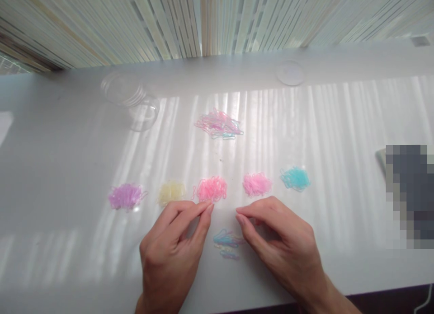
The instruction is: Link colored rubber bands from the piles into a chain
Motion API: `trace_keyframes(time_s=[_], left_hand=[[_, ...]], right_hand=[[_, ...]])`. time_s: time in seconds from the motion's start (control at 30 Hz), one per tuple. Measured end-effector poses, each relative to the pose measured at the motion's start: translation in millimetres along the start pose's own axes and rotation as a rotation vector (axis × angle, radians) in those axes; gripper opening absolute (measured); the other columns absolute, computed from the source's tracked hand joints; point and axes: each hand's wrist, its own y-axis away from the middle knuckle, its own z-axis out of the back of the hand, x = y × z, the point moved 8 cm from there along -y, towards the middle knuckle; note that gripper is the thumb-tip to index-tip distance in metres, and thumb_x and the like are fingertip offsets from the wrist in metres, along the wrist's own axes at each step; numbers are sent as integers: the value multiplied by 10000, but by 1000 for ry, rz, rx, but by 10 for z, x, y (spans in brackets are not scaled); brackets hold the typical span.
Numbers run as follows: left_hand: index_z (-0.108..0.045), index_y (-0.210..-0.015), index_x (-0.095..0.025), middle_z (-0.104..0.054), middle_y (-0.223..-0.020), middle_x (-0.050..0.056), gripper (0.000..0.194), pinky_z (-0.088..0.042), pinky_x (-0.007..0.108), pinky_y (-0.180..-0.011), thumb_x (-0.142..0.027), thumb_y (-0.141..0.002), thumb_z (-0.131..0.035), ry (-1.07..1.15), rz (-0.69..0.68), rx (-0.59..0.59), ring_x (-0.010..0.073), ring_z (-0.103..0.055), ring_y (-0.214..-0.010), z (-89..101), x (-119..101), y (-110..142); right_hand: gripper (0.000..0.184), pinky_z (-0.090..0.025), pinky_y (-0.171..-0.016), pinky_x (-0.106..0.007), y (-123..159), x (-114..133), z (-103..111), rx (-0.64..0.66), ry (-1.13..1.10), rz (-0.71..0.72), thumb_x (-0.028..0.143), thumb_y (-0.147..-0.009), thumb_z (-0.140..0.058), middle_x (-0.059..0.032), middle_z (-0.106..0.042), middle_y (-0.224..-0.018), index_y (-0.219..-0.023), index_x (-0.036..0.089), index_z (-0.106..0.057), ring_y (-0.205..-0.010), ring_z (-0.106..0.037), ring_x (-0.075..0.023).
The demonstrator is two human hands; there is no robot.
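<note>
My left hand [176, 248] is closed in a pinch at the near edge of a coral-pink pile of small elastic bands [212, 189]. Thumb and forefinger of my right hand [283, 244] are also pressed together, just below a light pink pile of bands [257, 184]. Anything between either set of fingertips is too small to make out. Between the hands lies a small mixed group of blue, lilac and yellowish bands [226, 241], partly next to my right thumb. A yellow pile [172, 192] sits behind my left knuckles.
A purple pile [126, 196] lies at left, a teal pile [295, 178] at right. Farther back is a mixed pile [219, 124]. A clear jar [132, 101] lies tipped at back left; a clear round lid [290, 73] is at back right. Striped blinds [217, 20] hang behind the white table [339, 169].
</note>
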Motion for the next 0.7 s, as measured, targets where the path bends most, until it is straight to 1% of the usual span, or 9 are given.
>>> trace_keyframes(time_s=[0.13,0.33,0.5,0.7], left_hand=[[-766,-964,-211,-663,-834,-21,81,-533,195,-637,-150,-940,-717,11,-13,4,83,-606,-663,7,-16,4],[-763,-956,-202,-673,-840,-31,89,-494,194,-600,-123,-922,-738,-8,-22,-77,63,-577,-646,72,-38,-11],[-777,-958,-193,-687,-832,-30,68,-512,191,-636,-149,-934,-731,-41,10,-62,60,-584,-644,40,-2,-24],[-778,-958,-197,-686,-829,-35,55,-482,200,-592,-172,-935,-734,-41,18,-82,51,-502,-571,66,28,-5]], right_hand=[[135,-573,-670,-224,-5,12,-1,7,22,17,84,-910,-678,-9,-726,-794,-950,200,-734,-716,-682,-126],[129,-566,-669,-223,5,-11,-8,7,21,22,84,-916,-675,-9,-718,-799,-952,194,-732,-717,-676,-122],[127,-563,-667,-220,11,4,-7,-2,19,47,77,-918,-671,-9,-713,-791,-952,182,-734,-715,-669,-117],[123,-565,-664,-228,20,18,-2,-12,18,70,72,-915,-675,-21,-717,-800,-956,171,-735,-719,-671,-123]])
